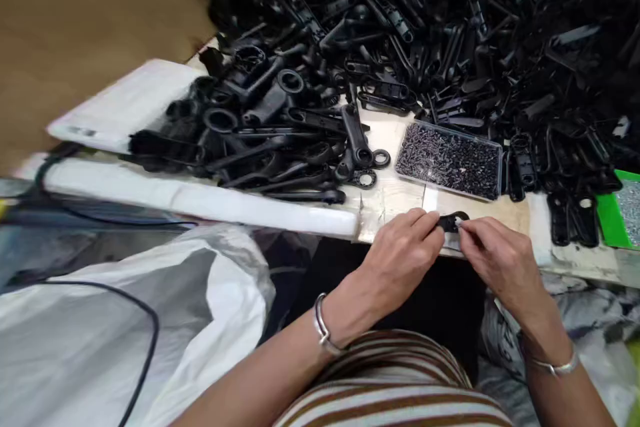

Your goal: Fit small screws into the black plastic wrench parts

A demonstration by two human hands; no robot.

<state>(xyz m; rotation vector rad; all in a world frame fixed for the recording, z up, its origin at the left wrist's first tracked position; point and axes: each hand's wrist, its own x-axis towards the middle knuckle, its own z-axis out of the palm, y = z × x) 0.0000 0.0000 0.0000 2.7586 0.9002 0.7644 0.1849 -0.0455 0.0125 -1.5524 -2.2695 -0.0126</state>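
Right of centre, the left hand (pixel 407 250) grips a black part (pixel 450 223), right hand (pixel 503 257) pinched at its end. Pale worktop (pixel 393 197) mid-frame.

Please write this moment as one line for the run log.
left hand: holds black part | right hand: fingertips at part's end | beyond: clear box of dark bits, black pile | far right: green tray
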